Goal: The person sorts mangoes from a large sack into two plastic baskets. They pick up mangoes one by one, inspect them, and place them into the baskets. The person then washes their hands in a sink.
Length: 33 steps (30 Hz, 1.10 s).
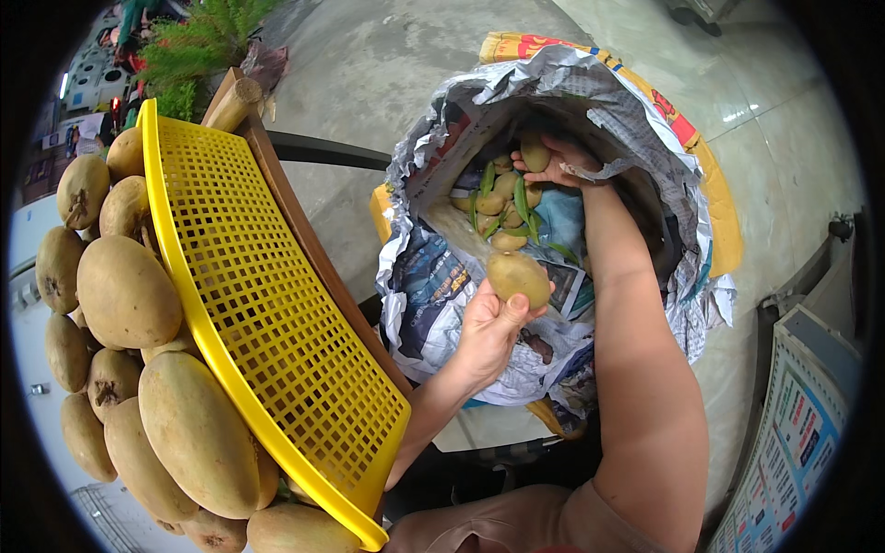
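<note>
My left hand (489, 325) grips a brownish-green sapodilla (520, 278) above the near side of a deep sack. Crumpled newspaper (429, 276) lines the sack, and its yellow outer skin (719, 193) shows around the liner. Reaching down inside, my right hand (563, 166) has a second sapodilla (534, 151) resting against its fingers. Several more sapodillas (491, 203) lie at the bottom among green leaves (520, 199) and a piece of bluish plastic (559, 211). To the left, a yellow plastic basket (276, 276) is heaped with larger-looking sapodillas (197, 432).
Beside the basket runs a brown wooden frame (311, 276) with a round wooden end (245, 95). A dark bar (332, 151) extends from it towards the sack. Feathery green plants (200, 48) stand at upper left. A printed board (795, 428) leans at lower right on the tiled floor (774, 90).
</note>
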Available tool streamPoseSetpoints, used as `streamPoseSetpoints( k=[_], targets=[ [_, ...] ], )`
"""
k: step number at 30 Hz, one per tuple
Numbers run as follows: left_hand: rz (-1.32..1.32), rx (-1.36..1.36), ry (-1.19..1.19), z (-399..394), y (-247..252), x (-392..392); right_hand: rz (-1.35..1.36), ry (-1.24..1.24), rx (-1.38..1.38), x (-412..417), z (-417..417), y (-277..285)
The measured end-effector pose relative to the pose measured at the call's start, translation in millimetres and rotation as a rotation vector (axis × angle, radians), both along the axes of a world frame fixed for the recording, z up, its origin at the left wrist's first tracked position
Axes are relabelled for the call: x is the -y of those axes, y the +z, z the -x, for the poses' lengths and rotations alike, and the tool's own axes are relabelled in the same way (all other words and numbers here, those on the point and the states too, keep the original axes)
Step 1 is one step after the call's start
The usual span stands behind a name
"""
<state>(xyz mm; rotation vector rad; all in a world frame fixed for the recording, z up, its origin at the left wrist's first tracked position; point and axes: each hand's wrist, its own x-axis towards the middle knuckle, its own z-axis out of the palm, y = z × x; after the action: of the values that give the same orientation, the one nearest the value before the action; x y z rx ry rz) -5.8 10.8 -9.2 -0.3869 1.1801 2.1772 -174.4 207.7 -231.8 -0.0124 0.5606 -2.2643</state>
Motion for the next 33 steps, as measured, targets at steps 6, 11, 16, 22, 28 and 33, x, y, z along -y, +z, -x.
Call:
streamPoseSetpoints(
  k=[6,11,16,22,28,33],
  targets=[
    [0.002,-0.016,-0.027,0,1,-2,-0.158,0.039,0.043,1,4,-5],
    [-0.054,0.014,-0.046,0,0,0,-0.561,0.101,0.004,-3,14,-18],
    [-0.164,0.057,-0.043,4,8,1,-1.512,0.456,-0.697,6,10,-12],
    [-0.12,0.082,-0.112,5,8,2,-1.471,0.535,-0.575,27,1,-18],
    [-0.168,0.063,-0.096,5,7,5,-1.538,0.676,-0.598,24,-4,-24],
    [-0.132,0.029,-0.125,4,8,2,-1.604,0.804,-0.748,26,-23,-18]
  ],
)
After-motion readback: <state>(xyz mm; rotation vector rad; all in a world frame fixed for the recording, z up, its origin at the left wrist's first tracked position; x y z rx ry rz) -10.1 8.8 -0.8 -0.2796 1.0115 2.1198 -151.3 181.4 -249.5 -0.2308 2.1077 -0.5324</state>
